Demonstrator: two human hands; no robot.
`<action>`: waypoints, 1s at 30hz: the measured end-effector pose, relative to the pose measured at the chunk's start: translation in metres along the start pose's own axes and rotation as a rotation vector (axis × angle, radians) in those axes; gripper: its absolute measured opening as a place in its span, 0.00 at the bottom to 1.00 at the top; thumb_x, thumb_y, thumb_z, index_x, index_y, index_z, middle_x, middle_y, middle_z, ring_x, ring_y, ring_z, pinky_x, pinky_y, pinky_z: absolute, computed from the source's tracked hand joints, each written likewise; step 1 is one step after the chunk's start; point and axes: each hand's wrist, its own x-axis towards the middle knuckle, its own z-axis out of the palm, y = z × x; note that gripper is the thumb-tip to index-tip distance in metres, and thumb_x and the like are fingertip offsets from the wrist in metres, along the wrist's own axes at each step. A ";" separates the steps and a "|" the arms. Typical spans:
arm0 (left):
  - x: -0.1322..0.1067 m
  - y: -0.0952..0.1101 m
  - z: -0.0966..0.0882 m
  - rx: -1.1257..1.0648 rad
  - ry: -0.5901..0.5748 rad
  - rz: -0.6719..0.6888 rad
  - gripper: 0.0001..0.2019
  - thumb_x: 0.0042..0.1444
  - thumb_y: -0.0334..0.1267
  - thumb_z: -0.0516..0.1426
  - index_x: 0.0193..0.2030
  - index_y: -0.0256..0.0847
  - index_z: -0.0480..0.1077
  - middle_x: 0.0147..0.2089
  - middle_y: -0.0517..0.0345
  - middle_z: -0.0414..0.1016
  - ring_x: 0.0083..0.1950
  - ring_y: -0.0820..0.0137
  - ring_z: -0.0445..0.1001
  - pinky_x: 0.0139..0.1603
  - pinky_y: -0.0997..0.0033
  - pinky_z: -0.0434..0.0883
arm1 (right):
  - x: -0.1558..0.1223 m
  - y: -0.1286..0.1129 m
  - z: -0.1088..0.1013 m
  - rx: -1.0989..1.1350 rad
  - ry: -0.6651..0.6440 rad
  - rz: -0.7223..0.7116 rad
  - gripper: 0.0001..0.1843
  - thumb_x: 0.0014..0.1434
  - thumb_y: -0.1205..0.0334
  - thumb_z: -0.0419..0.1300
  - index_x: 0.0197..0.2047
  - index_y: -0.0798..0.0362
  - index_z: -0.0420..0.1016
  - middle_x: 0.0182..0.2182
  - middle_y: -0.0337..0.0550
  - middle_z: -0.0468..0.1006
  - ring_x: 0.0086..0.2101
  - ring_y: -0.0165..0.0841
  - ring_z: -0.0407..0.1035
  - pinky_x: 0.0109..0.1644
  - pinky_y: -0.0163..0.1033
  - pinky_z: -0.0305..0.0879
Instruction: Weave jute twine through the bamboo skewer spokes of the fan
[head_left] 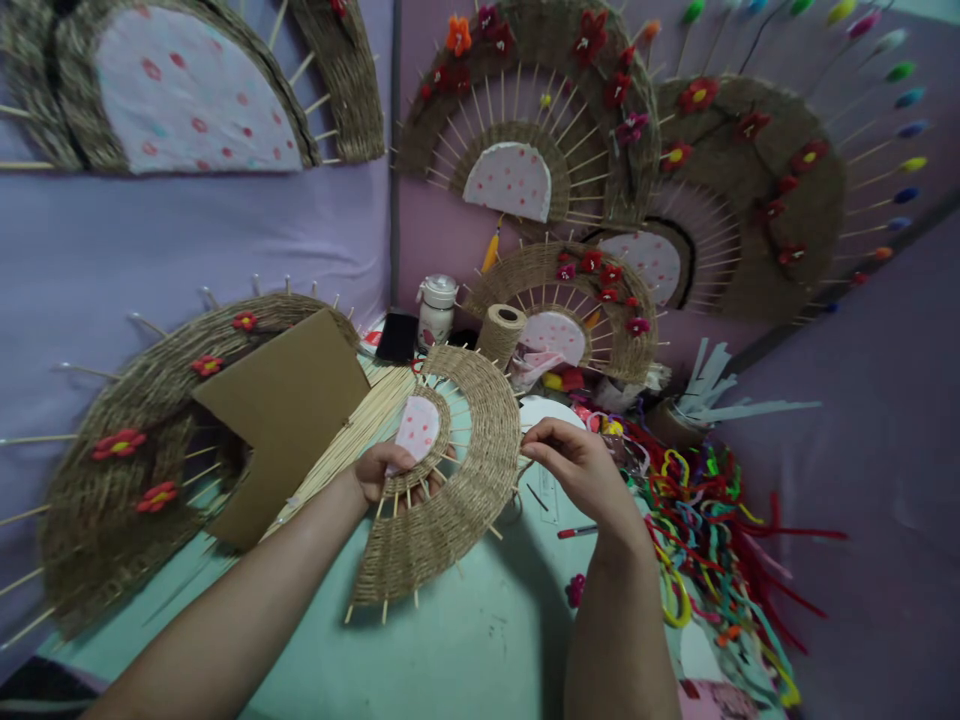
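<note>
A half-ring fan of woven twine (pixel 484 470) on thin wooden sticks is held up, tilted, above the table. Its pale centre patch (pixel 417 427) has pink-red spots. My left hand (pixel 382 472) grips the fan at this centre, thumb on the front and fingers behind the sticks. At the outer right edge, my right hand (pixel 574 462) is closed in a pinch against the rim. Whatever lies between those fingertips is too small to make out. Stick ends poke out along the fan's lower rim.
Cut brown cardboard (pixel 292 410) leans on a larger flowered fan (pixel 97 500) at left, beside a bundle of thin sticks (pixel 352 420). A twine roll (pixel 501 332) and white bottle (pixel 436 310) stand behind. Coloured pipe cleaners (pixel 697 540) heap at right; a red pen (pixel 577 532) lies nearby.
</note>
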 end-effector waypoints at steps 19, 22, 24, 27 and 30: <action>-0.003 0.000 -0.008 0.061 0.026 -0.075 0.21 0.42 0.30 0.58 0.47 0.29 0.71 0.38 0.43 0.80 0.34 0.61 0.79 0.28 0.70 0.73 | -0.007 -0.003 -0.012 -0.359 0.107 -0.137 0.07 0.60 0.60 0.59 0.31 0.51 0.71 0.29 0.41 0.74 0.30 0.33 0.66 0.36 0.37 0.60; -0.005 -0.001 -0.014 0.078 -0.004 -0.115 0.23 0.44 0.30 0.57 0.50 0.28 0.70 0.39 0.40 0.80 0.33 0.60 0.79 0.24 0.70 0.73 | -0.008 -0.007 -0.012 -0.374 0.076 -0.170 0.06 0.61 0.62 0.57 0.33 0.51 0.71 0.30 0.42 0.74 0.32 0.33 0.67 0.37 0.37 0.61; -0.006 -0.001 -0.017 0.087 -0.024 -0.137 0.24 0.46 0.30 0.57 0.52 0.28 0.69 0.40 0.39 0.80 0.32 0.59 0.79 0.23 0.70 0.73 | -0.009 -0.008 -0.011 -0.387 0.072 -0.176 0.06 0.61 0.62 0.57 0.33 0.51 0.71 0.29 0.42 0.73 0.31 0.33 0.67 0.36 0.37 0.61; -0.007 0.000 -0.019 0.111 -0.025 -0.157 0.24 0.47 0.30 0.56 0.53 0.29 0.68 0.40 0.38 0.79 0.33 0.59 0.80 0.22 0.70 0.73 | -0.008 -0.008 -0.010 -0.414 0.091 -0.154 0.07 0.60 0.58 0.59 0.31 0.51 0.70 0.28 0.41 0.73 0.30 0.33 0.65 0.34 0.37 0.60; -0.009 0.002 -0.018 0.137 -0.002 -0.180 0.25 0.46 0.30 0.56 0.54 0.29 0.68 0.39 0.37 0.80 0.31 0.59 0.79 0.20 0.72 0.72 | -0.008 -0.007 -0.010 -0.440 0.108 -0.121 0.10 0.58 0.56 0.61 0.29 0.51 0.69 0.26 0.41 0.73 0.27 0.33 0.64 0.32 0.38 0.58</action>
